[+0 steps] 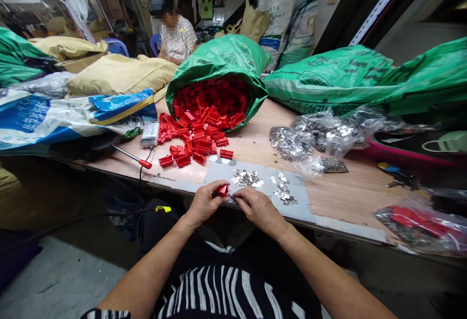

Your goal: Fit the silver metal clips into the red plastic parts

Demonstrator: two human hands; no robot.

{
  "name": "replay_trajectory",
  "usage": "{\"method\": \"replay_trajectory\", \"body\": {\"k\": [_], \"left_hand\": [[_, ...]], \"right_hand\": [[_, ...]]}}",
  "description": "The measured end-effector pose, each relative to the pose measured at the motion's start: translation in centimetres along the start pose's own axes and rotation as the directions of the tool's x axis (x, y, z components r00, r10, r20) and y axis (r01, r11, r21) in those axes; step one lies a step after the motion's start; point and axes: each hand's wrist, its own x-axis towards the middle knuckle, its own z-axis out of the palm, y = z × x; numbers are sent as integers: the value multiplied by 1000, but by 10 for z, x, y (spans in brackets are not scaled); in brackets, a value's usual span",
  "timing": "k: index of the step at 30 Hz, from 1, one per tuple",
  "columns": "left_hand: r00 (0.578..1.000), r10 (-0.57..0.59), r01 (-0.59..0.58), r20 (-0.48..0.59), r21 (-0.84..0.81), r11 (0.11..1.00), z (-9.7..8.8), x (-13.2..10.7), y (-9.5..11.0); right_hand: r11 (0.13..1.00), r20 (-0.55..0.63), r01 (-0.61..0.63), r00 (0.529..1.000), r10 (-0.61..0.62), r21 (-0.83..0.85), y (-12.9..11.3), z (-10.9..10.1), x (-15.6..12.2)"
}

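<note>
My left hand [206,202] pinches a small red plastic housing [223,190] between thumb and fingers, over the table's front edge. From the right, my right hand [257,208] closes around a thin dark metal piece [231,196], whose tip points at the housing; its exact kind is too small to tell. Just beyond my hands, a pile of flat silvery metal plates [247,178] lies on a grey sheet [301,195]. A second group of small metal parts [283,190] is spread to its right. Loose red plastic housings [199,136] spill from a green woven sack [222,56].
Clear bags of metal parts [314,136] lie right of the sheet. A red-handled tool [145,164] and a small device with a cable [149,133] are at left. Green sacks [335,73] and a tan sack [120,73] line the back. A person [177,37] sits across the table.
</note>
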Motion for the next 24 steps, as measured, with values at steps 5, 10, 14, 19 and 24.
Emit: {"method": "replay_trajectory", "body": {"k": [5, 10, 14, 19, 24], "left_hand": [[1000, -2, 2, -13, 9, 1000, 2, 0, -1], [998, -30, 27, -55, -46, 999, 4, -1, 0], [998, -19, 17, -63, -25, 1000, 5, -2, -2], [997, 9, -9, -75, 0, 1000, 5, -6, -2], [991, -44, 31, -130, -102, 994, 6, -13, 7]], "right_hand": [[985, 3, -55, 998, 56, -164, -15, 4, -1], [955, -34, -154, 988, 150, -253, -33, 14, 0], [964, -48, -160, 987, 154, -211, -31, 16, 1], [996, -6, -92, 996, 92, -13, -13, 6, -3], [980, -80, -82, 992, 98, 184, -6, -6, -16]]}}
